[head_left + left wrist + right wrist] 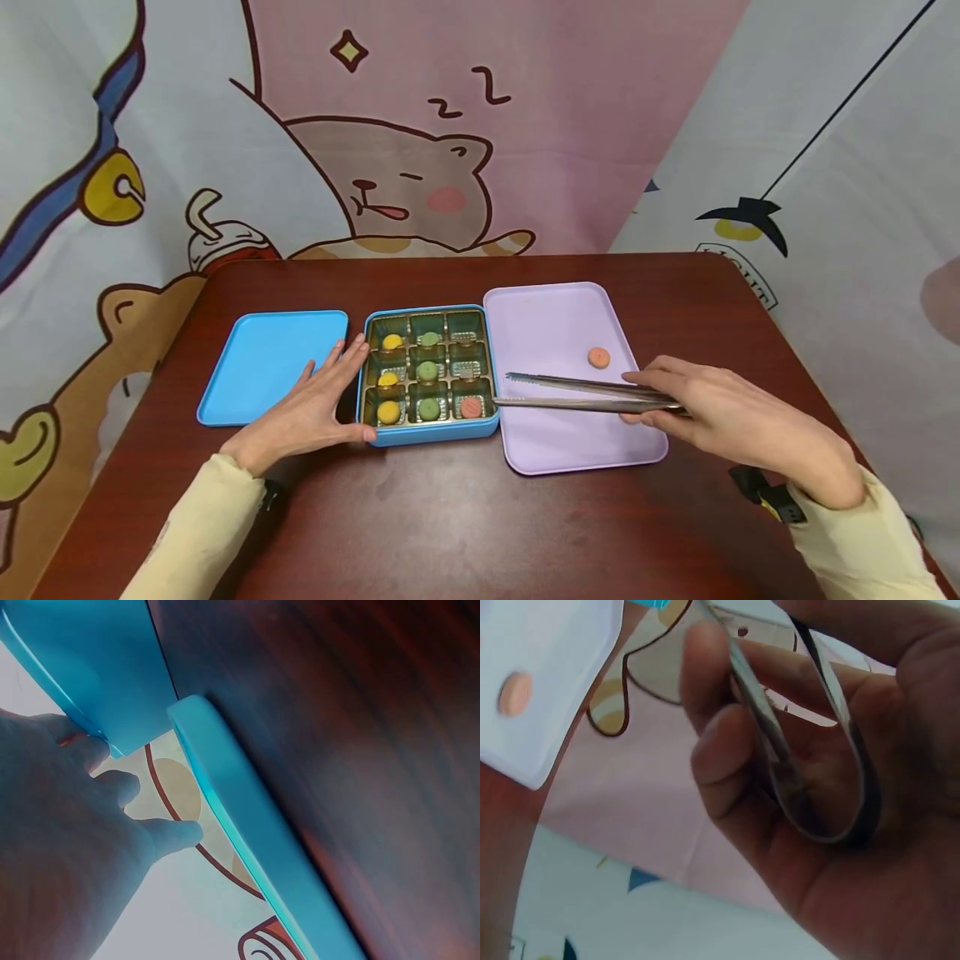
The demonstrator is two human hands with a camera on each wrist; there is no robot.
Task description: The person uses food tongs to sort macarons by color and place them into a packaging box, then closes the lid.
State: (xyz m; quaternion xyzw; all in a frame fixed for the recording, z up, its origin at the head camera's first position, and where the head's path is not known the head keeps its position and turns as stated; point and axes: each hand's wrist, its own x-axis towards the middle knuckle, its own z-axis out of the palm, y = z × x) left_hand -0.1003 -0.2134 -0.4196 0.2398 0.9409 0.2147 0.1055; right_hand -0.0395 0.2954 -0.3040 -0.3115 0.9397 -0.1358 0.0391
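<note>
My left hand (pixel 311 417) rests at the left side of a blue box (pixel 438 432), fingers extended along its rim and thumb at the front corner. The box has a gold divided insert. Yellow cookies (pixel 388 412) fill the left column, green cookies (pixel 429 408) the middle one, and a pink cookie (pixel 471 407) lies in the front right compartment. In my right hand (pixel 738 408) I grip metal tongs (pixel 577 405), their tips apart near the box's right edge. Below them is a lilac tray (pixel 540 325) with an orange-pink cookie (pixel 598 357); another cookie (pixel 630 418) is mostly hidden by the tongs.
A light blue lid (pixel 262 358) lies left of the box, partly behind my left hand. All of it sits on a dark brown table (pixel 450 525). A printed cartoon curtain (pixel 562 167) hangs behind the table.
</note>
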